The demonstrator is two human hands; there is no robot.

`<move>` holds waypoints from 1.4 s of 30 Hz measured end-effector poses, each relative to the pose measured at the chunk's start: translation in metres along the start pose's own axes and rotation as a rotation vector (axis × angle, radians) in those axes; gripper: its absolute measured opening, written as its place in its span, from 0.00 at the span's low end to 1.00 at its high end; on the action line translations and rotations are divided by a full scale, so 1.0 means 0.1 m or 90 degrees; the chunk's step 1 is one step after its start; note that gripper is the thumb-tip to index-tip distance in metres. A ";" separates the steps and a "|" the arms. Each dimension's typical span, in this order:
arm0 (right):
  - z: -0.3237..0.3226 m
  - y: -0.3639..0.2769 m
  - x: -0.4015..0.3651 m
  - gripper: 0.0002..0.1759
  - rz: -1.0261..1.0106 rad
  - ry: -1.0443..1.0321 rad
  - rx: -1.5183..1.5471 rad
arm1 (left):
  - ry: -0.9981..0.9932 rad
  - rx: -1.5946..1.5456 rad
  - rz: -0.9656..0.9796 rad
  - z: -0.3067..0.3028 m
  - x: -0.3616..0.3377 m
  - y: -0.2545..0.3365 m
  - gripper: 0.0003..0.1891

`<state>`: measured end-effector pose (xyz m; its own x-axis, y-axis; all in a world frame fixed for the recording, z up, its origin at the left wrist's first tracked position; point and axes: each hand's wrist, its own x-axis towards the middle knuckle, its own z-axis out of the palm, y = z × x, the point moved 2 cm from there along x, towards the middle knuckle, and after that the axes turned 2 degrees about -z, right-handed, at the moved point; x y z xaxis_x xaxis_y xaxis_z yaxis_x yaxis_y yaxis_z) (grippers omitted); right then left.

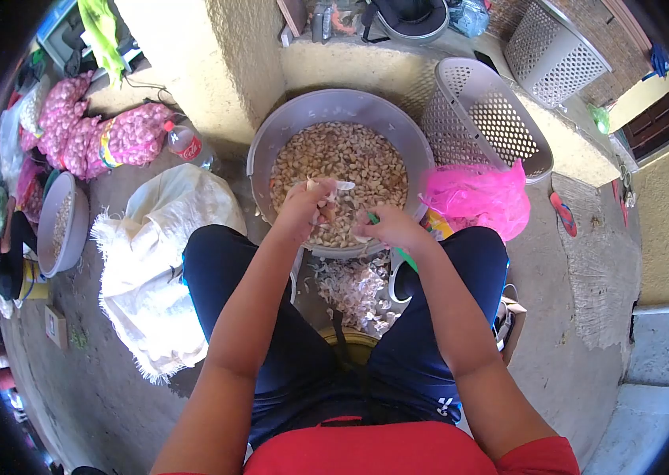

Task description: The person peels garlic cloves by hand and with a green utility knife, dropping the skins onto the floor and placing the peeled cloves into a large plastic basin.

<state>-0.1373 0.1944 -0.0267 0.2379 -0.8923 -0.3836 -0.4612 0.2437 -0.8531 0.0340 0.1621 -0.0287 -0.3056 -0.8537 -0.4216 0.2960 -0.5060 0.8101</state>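
Between my knees stands a large grey basin (262,150) holding many garlic cloves (350,150), with my hands over its near side. My left hand (307,210) is closed, fingers pinching a garlic clove (328,212). A pale strip of skin (345,185) sticks out by its fingertips. To its right, my right hand (394,227) is wrapped around a slim green tool (407,260) that looks like a knife. Its upper end pokes out near my thumb, and the grip hides its middle. Loose garlic peel (354,289) lies in a heap below the basin.
A white woven sack (164,261) lies left of my knees, near a soda bottle (184,144) and pink net bags of garlic (140,134). Another basin (73,229) stands farther left. On the right are a pink bag (485,202), a perforated basket (477,119) and a flip-flop (563,214).
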 end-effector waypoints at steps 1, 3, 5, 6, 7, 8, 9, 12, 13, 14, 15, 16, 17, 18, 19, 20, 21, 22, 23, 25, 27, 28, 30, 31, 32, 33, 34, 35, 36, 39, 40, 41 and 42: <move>-0.07 -0.05 -0.02 0.09 0.010 -0.033 0.030 | -0.002 0.012 0.005 -0.01 0.01 -0.01 0.10; -0.31 -0.05 0.03 0.11 -0.030 0.030 0.201 | -0.011 0.023 0.009 -0.04 0.03 -0.02 0.10; -0.85 -0.04 0.14 0.11 -0.186 0.066 0.603 | -0.028 0.015 0.006 -0.06 0.04 -0.05 0.10; -1.15 -0.06 0.15 0.11 -0.293 -0.003 0.865 | -0.034 0.025 0.011 -0.06 0.03 -0.05 0.10; -1.37 -0.10 0.12 0.10 -0.284 0.114 0.908 | -0.039 0.036 0.014 -0.07 0.02 -0.05 0.10; -1.55 -0.11 0.07 0.09 -0.271 0.233 0.948 | -0.043 0.047 0.017 -0.07 0.01 -0.06 0.11; -1.63 0.10 0.14 0.11 -0.199 0.258 0.936 | -0.053 0.044 0.016 -0.07 0.00 -0.06 0.11; -1.53 0.58 0.33 0.14 0.011 0.256 0.794 | -0.079 0.035 0.013 -0.05 0.01 -0.06 0.11; -1.31 0.42 0.29 0.15 -0.058 0.233 0.678 | -0.081 0.034 0.012 -0.03 0.00 -0.05 0.11; -1.04 0.17 0.21 0.15 -0.122 0.211 0.562 | -0.084 0.034 0.009 -0.02 -0.02 -0.05 0.11; -0.80 -0.15 0.04 0.16 -0.099 0.189 0.362 | -0.079 0.028 0.006 0.00 -0.02 -0.06 0.11; -0.57 -0.39 -0.08 0.18 -0.076 0.165 0.162 | -0.073 0.023 0.004 0.02 -0.02 -0.06 0.11; -0.37 -0.40 -0.08 0.17 -0.157 0.140 0.082 | -0.067 0.019 0.002 0.03 -0.02 -0.06 0.11; -0.22 -0.37 -0.05 0.16 -0.237 0.114 0.002 | -0.077 0.033 0.003 0.03 -0.01 -0.08 0.11; -0.11 -0.33 -0.01 0.16 -0.284 0.141 -0.029 | -0.086 0.047 0.004 0.03 0.02 -0.11 0.11; -0.02 -0.27 0.03 0.16 -0.329 0.168 -0.061 | -0.097 0.059 0.004 0.02 0.03 -0.13 0.11; 0.02 -0.28 0.03 0.16 -0.374 0.194 -0.095 | -0.102 0.070 -0.001 0.03 0.02 -0.14 0.12; 0.02 -0.26 0.01 0.15 -0.340 0.207 -0.072 | -0.107 0.079 -0.005 0.04 0.00 -0.14 0.12; 0.01 -0.26 0.00 0.14 -0.308 0.220 -0.049 | -0.112 0.088 -0.008 0.05 -0.01 -0.15 0.13; -0.02 -0.26 0.01 0.12 -0.257 0.223 -0.039 | -0.088 0.069 -0.036 0.04 0.01 -0.14 0.15; -0.08 -0.21 0.00 0.11 -0.216 0.208 -0.066 | -0.068 0.040 -0.041 0.03 0.01 -0.12 0.16; -0.09 -0.21 -0.02 0.11 -0.213 0.187 -0.102 | -0.061 0.021 -0.031 0.04 0.00 -0.09 0.16; -0.09 -0.23 -0.08 0.11 -0.208 0.147 -0.172 | -0.057 -0.012 -0.035 0.03 0.02 -0.06 0.17; -0.06 -0.18 -0.08 0.11 -0.204 0.055 -0.214 | -0.061 -0.027 -0.048 0.00 0.03 -0.04 0.18; -0.02 -0.11 -0.06 0.12 -0.199 -0.038 -0.254 | -0.064 -0.042 -0.061 -0.01 0.04 -0.04 0.20; 0.03 -0.05 -0.06 0.12 -0.195 -0.131 -0.293 | -0.067 -0.049 -0.067 -0.02 0.04 -0.04 0.20; 0.10 0.02 -0.06 0.13 -0.169 -0.190 -0.356 | -0.069 -0.056 -0.073 -0.03 0.04 -0.04 0.20; 0.17 0.09 -0.07 0.13 -0.143 -0.248 -0.419 | -0.072 -0.063 -0.078 -0.03 0.05 -0.04 0.21; 0.22 0.08 -0.09 0.14 -0.115 -0.306 -0.481 | -0.071 -0.079 -0.080 -0.04 0.05 -0.04 0.21; 0.20 -0.03 -0.08 0.15 0.022 -0.222 -0.379 | -0.075 -0.123 -0.089 -0.03 0.06 -0.06 0.22; 0.16 -0.04 -0.05 0.16 -0.013 -0.147 -0.292 | -0.078 -0.133 -0.092 -0.02 0.05 -0.05 0.22; 0.12 -0.03 -0.01 0.16 -0.048 -0.071 -0.205 | -0.081 -0.143 -0.094 -0.01 0.05 -0.05 0.22; 0.08 -0.06 0.00 0.18 -0.083 0.004 -0.118 | -0.083 -0.149 -0.092 -0.01 0.05 -0.05 0.22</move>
<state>-0.1276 0.1957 -0.0246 0.3006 -0.9145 -0.2708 -0.5764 0.0520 -0.8155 0.0320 0.1601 -0.0355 -0.4691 -0.7554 -0.4575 0.4362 -0.6486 0.6237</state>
